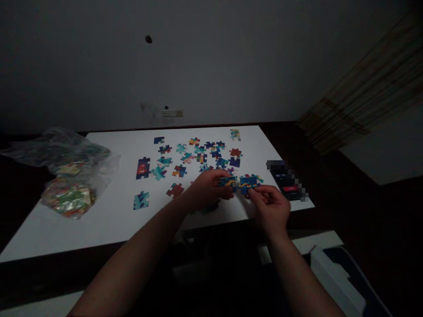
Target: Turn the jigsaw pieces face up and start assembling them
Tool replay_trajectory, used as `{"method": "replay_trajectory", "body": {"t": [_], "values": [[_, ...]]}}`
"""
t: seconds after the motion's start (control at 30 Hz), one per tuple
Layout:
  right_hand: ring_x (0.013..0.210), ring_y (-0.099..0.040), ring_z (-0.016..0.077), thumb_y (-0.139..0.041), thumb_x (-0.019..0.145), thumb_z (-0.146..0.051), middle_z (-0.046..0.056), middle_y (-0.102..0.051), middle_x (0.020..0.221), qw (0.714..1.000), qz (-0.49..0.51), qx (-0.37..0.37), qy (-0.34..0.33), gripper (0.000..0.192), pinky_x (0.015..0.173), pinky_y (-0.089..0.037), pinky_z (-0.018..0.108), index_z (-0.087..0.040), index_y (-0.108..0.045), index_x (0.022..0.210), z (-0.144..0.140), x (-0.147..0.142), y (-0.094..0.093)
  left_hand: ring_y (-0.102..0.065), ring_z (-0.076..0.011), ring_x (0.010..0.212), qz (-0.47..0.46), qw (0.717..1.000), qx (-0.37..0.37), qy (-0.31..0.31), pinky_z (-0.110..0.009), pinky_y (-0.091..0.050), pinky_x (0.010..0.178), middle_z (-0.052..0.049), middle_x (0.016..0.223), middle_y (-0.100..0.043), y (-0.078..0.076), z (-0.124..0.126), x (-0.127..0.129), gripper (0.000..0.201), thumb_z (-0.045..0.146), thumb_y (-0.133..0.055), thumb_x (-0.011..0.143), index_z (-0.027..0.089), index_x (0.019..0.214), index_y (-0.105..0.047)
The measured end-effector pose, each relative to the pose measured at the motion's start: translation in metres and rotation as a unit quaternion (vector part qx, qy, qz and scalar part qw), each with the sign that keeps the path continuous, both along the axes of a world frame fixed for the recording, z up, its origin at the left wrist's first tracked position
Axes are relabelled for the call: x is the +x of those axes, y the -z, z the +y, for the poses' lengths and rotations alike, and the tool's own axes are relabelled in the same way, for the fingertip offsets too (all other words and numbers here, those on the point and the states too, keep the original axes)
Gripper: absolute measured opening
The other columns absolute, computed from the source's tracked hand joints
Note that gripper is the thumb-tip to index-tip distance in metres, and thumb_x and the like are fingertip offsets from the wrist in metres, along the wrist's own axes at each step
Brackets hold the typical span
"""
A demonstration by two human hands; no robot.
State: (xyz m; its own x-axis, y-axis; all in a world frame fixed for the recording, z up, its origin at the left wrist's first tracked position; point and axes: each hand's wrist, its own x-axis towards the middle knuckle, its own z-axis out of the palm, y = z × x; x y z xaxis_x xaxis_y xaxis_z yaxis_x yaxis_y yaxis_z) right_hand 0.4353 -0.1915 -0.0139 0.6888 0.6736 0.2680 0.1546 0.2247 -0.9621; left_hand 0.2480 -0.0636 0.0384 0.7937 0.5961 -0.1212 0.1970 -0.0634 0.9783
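My left hand (211, 187) is closed on a blue jigsaw puzzle piece (228, 181) with yellow marks. Between the thumb and fingers of my right hand (271, 207) is another blue-and-yellow puzzle piece (247, 182). The two held pieces are side by side with a narrow gap between them, over the table's near right part. Loose puzzle pieces (187, 157) in teal, dark blue, red and orange lie spread just beyond my hands. Some pieces are partly hidden behind my left hand and forearm.
The white table (112, 224) holds clear plastic bags (72, 193) of colourful pieces at its left. Two joined reddish pieces (143, 168) lie left of the middle. A phone (287, 181) showing a timer lies at the right edge. A wall stands behind; a patterned curtain (346, 110) hangs right.
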Motion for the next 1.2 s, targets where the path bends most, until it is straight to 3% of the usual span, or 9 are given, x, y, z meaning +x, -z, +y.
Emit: {"method": "replay_trajectory", "body": {"t": [0.03,0.1,0.23,0.33,0.6,0.8,0.93,1.1,1.2], "values": [[0.061,-0.079,0.021,-0.103,0.075,-0.044,0.001,-0.08,0.073,1.0,0.022,0.009,-0.014,0.034,0.062,-0.067,0.033,-0.023,-0.077,0.084,0.011,-0.007,-0.005,-0.077,-0.0193,0.081,-0.041,0.996,-0.08,-0.019,-0.027,-0.051,0.065,-0.005,0.091,-0.08,-0.002,0.002,-0.006,0.03,0.04,-0.078,0.093,0.019,0.112,-0.068],[0.058,-0.076,0.0191,-0.105,0.073,-0.044,-0.001,-0.077,0.07,0.997,0.049,0.014,-0.051,0.038,0.06,-0.065,0.031,-0.023,-0.075,0.083,0.029,-0.02,-0.013,-0.076,-0.0173,0.076,-0.084,0.984,-0.154,-0.039,-0.025,-0.05,0.062,-0.005,0.088,-0.08,-0.005,0.007,-0.018,0.04,0.047,-0.086,0.087,0.019,0.11,-0.071],[0.055,-0.072,0.0168,-0.105,0.073,-0.043,-0.002,-0.074,0.067,0.995,0.047,0.005,-0.084,0.039,0.055,-0.059,0.028,-0.024,-0.072,0.082,0.058,-0.04,-0.024,-0.064,-0.0111,0.062,-0.1,0.979,-0.159,-0.078,-0.022,-0.045,0.055,-0.002,0.077,-0.076,-0.01,0.021,-0.038,0.038,0.049,-0.092,0.08,0.019,0.096,-0.076],[0.05,-0.066,0.0143,-0.102,0.075,-0.038,-0.004,-0.07,0.061,0.995,0.018,0.007,-0.093,0.034,0.05,-0.054,0.025,-0.024,-0.071,0.079,0.08,-0.052,-0.033,-0.062,-0.0111,0.06,-0.099,0.974,-0.172,-0.112,-0.023,-0.043,0.053,-0.001,0.075,-0.075,-0.011,0.037,-0.051,0.038,0.049,-0.093,0.079,0.018,0.094,-0.078],[0.05,-0.065,0.0152,-0.099,0.076,-0.04,-0.005,-0.066,0.058,0.992,-0.018,0.014,-0.121,0.036,0.051,-0.054,0.027,-0.026,-0.066,0.077,0.13,-0.07,-0.046,-0.065,-0.0113,0.066,-0.16,0.951,-0.218,-0.152,-0.027,-0.055,0.07,-0.001,0.074,-0.076,-0.012,0.076,-0.069,0.033,0.04,-0.097,0.07,0.018,0.087,-0.079],[0.05,-0.065,0.0156,-0.098,0.078,-0.039,-0.005,-0.064,0.058,0.992,-0.031,0.006,-0.123,0.037,0.05,-0.052,0.027,-0.026,-0.063,0.077,0.138,-0.072,-0.037,-0.065,-0.0113,0.066,-0.157,0.948,-0.198,-0.192,-0.027,-0.052,0.067,0.0,0.073,-0.075,0.005,0.079,-0.068,0.031,0.044,-0.094,0.074,0.02,0.086,-0.078],[0.046,-0.051,0.0107,-0.095,0.077,-0.033,-0.009,-0.054,0.056,0.992,-0.039,-0.007,-0.12,0.036,0.048,-0.046,0.025,-0.026,-0.06,0.074,0.135,-0.072,-0.034,-0.062,-0.0112,0.061,-0.142,0.952,-0.168,-0.214,-0.029,-0.052,0.065,0.001,0.07,-0.073,0.013,0.076,-0.066,0.029,0.045,-0.09,0.076,0.021,0.085,-0.077],[0.047,-0.043,0.0089,-0.094,0.075,-0.031,-0.009,-0.05,0.057,0.989,-0.062,-0.032,-0.127,0.039,0.045,-0.037,0.023,-0.025,-0.056,0.068,0.134,-0.07,-0.036,-0.061,-0.0113,0.06,-0.122,0.957,-0.143,-0.223,-0.029,-0.05,0.063,0.001,0.069,-0.073,0.012,0.074,-0.066,0.027,0.046,-0.088,0.077,0.021,0.084,-0.079],[0.047,-0.043,0.0089,-0.094,0.073,-0.032,-0.01,-0.048,0.056,0.989,-0.058,-0.036,-0.13,0.04,0.046,-0.041,0.024,-0.026,-0.055,0.068,0.134,-0.069,-0.037,-0.062,-0.0115,0.061,-0.113,0.961,-0.136,-0.212,-0.029,-0.051,0.064,0.0,0.069,-0.073,0.009,0.074,-0.068,0.03,0.048,-0.091,0.077,0.021,0.083,-0.079]]}}
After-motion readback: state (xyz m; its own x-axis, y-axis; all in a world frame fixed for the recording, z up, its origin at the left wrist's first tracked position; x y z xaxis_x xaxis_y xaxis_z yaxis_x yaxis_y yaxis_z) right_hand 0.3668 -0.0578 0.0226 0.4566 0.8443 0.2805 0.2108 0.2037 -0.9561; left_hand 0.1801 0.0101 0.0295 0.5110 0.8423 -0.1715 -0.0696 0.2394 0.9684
